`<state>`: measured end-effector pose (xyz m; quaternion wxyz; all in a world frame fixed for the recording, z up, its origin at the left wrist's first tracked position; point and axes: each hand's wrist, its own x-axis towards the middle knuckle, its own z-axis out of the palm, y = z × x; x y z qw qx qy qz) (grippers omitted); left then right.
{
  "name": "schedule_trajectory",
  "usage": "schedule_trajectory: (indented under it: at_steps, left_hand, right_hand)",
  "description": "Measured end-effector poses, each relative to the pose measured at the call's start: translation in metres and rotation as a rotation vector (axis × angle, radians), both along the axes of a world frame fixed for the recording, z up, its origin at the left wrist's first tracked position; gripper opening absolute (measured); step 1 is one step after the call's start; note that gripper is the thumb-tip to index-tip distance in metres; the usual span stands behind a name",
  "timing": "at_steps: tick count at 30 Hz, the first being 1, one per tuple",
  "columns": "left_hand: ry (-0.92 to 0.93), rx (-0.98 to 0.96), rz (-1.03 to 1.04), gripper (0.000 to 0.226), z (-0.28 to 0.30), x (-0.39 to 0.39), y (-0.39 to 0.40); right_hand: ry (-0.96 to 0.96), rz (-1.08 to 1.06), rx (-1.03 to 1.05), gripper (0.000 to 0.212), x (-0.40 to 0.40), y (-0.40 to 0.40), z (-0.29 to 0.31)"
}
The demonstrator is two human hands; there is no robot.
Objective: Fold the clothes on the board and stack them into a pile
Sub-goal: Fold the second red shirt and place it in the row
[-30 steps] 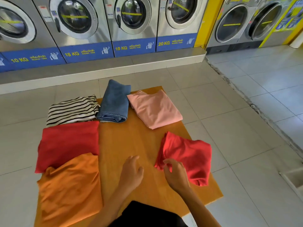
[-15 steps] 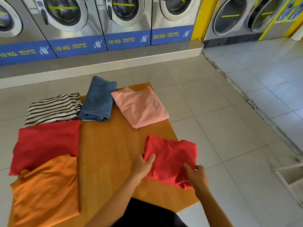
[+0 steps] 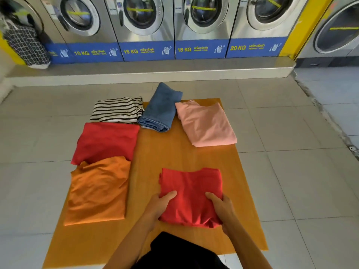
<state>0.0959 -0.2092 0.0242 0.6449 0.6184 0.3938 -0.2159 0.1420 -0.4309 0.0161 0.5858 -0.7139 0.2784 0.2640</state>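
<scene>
Surface: wooden board [image 3: 165,156] lying flat on a tiled floor [image 3: 291,171].
Item in hand: folded red garment [image 3: 191,195], near right part of the board, resting on it.
Left hand [image 3: 160,205]: grasping the garment's near left edge, thumb on top, fingers hidden beneath.
Right hand [image 3: 221,207]: grasping the near right edge, thumb on top.
Left column, near to far: folded orange shirt [image 3: 98,191]; larger red shirt [image 3: 106,142] touching it; striped top [image 3: 117,109].
Far centre: folded jeans [image 3: 161,108], overhanging the board's far edge.
Far right: folded pink shirt [image 3: 206,123], well apart from the held garment.
Background: row of washing machines [image 3: 143,22]; checked bag [image 3: 25,43] at far left.
</scene>
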Motion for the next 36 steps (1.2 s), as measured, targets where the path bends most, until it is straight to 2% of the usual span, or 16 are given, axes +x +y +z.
schedule_trajectory:
  at_steps: [6, 10, 16, 24, 27, 32, 36]
  left_hand:
    - [-0.071, 0.032, 0.243, 0.062, 0.006, -0.053, 0.057]
    - [-0.083, 0.024, 0.315, 0.052, 0.009, -0.085, 0.084]
    - [-0.117, 0.087, 0.327, 0.051, 0.015, -0.128, 0.121]
    - [-0.110, 0.326, 0.308, 0.057, 0.023, -0.189, 0.211]
    - [-0.076, 0.387, 0.300, 0.049, 0.015, -0.201, 0.240]
    - [0.062, 0.527, 0.215, 0.047, -0.013, -0.201, 0.245]
    - [0.059, 0.615, 0.169, 0.045, -0.015, -0.190, 0.246]
  right_hand:
    - [-0.055, 0.115, 0.074, 0.037, -0.022, 0.067, 0.007]
    - [-0.080, 0.175, 0.123, 0.035, -0.043, 0.101, 0.014]
    - [-0.027, 0.274, 0.183, 0.034, -0.064, 0.136, 0.024]
    - [-0.013, 0.565, 0.179, 0.063, -0.104, 0.219, 0.018]
    - [0.005, 0.665, 0.103, 0.072, -0.116, 0.246, 0.007]
    - [0.016, 0.678, -0.028, 0.062, -0.124, 0.258, -0.007]
    - [-0.007, 0.652, -0.050, 0.056, -0.120, 0.260, -0.010]
